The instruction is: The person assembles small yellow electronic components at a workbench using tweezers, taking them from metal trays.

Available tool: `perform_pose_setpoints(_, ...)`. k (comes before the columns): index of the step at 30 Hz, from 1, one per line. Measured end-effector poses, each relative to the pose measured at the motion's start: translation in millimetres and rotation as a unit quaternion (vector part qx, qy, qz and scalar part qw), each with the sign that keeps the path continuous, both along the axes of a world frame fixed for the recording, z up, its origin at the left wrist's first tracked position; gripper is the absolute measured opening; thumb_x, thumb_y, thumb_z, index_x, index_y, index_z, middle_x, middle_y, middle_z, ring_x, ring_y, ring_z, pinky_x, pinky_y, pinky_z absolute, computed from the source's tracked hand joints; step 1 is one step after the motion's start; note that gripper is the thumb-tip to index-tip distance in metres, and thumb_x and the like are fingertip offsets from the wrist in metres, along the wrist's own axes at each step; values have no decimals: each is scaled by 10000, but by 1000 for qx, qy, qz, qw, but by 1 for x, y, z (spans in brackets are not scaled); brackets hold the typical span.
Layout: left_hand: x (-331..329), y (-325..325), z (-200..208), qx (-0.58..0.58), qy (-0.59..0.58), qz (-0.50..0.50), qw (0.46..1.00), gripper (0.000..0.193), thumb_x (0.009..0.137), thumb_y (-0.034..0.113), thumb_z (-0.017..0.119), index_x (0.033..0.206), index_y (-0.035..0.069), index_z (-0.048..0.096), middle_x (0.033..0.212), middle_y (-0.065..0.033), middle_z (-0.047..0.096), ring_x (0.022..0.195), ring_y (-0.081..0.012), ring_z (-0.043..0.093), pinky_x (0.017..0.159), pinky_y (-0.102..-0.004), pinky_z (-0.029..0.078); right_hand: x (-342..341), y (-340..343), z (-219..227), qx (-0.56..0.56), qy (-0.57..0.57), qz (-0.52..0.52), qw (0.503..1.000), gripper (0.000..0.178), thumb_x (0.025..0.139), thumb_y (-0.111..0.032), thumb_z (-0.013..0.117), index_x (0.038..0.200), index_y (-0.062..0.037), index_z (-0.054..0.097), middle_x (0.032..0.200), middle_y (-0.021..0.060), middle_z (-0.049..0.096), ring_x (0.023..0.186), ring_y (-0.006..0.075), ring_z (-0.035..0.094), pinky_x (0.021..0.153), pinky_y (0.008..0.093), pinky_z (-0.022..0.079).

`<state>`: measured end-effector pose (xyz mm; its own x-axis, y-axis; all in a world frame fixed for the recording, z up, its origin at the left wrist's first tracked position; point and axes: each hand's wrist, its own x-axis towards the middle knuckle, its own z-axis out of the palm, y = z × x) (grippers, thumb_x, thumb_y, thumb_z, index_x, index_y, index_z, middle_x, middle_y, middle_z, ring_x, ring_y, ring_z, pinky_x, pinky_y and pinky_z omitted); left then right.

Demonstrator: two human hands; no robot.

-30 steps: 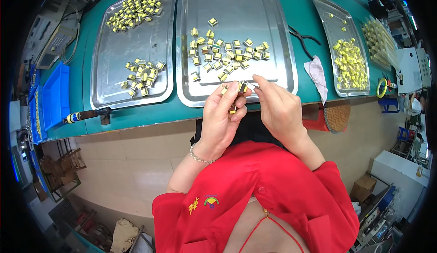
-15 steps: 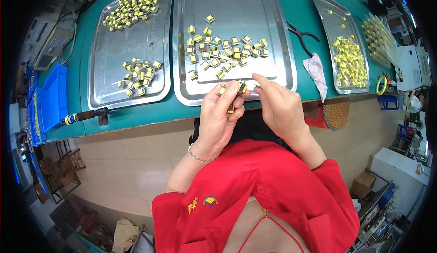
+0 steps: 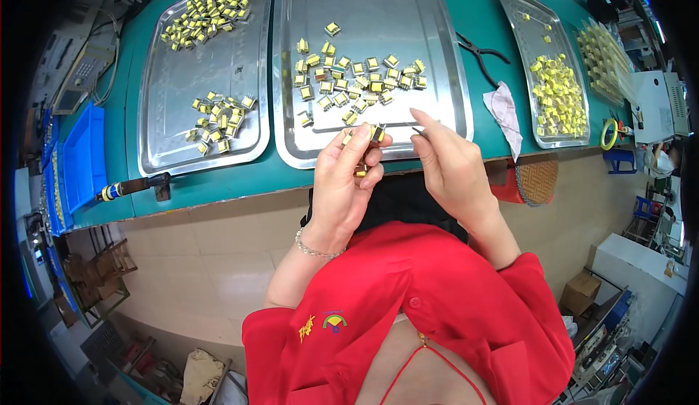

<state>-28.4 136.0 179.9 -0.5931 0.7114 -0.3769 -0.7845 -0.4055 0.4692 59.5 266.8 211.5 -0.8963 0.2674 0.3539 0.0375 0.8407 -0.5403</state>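
Observation:
My left hand [image 3: 342, 179] is closed on small yellow-taped transformers; one [image 3: 377, 133] pokes out at the fingertips, and another [image 3: 360, 172] shows lower, between the curled fingers. To its right, my right hand [image 3: 457, 163] pinches a thin dark tool [image 3: 419, 131], mostly hidden by the fingers, so its kind is unclear. Both hands are over the front edge of the middle steel tray [image 3: 306, 150]. Behind them a loose group of similar transformers [image 3: 360, 84] lies in that tray.
On the left, a second steel tray [image 3: 164, 99] bears two heaps of transformers. Pliers [image 3: 480, 52] and a pale cloth [image 3: 504, 121] lie right of the middle tray. Further right a tray [image 3: 513, 12] contains yellow bobbins [image 3: 559, 99]. A blue bin [image 3: 86, 154] and a dark-handled tool [image 3: 135, 186] are at left.
Both hands have shifted slightly, the left one a little leftward. The thin tool's tip now stands slightly apart from the transformer at my left fingertips. The whole view has moved a little.

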Motion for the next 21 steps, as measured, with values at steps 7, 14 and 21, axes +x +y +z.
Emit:
perform_pose_setpoints(7, 2, 1, -2, 26, -19, -9, 999, 144, 941, 175, 522, 929, 34, 549, 876, -89, 604, 621, -39, 404, 460, -164, 320, 2, 3, -4, 5, 55, 32, 998, 222, 812, 29, 593, 1034, 19, 582, 745, 129, 581, 622, 281, 584, 551, 334, 467)
perform_pose_setpoints(14, 4, 2, 1, 7, 14, -1, 1000, 140, 939, 162, 524, 930, 24, 546, 860, -87, 598, 602, -37, 389, 463, -169, 316, 4, -5, -2, 70, 18, -11, 997, 269, 780, 42, 610, 1047, 12, 589, 721, 119, 573, 620, 264, 579, 530, 342, 452)
perform_pose_setpoints(21, 4, 1, 1, -6, 7, 5, 1000, 146, 939, 168, 525, 911, 25, 536, 866, -93, 600, 596, -36, 371, 466, -170, 307, 3, 3, -9, 92, 35, -74, 992, 273, 776, 58, 599, 1047, 20, 592, 707, 119, 564, 602, 273, 566, 532, 357, 445)
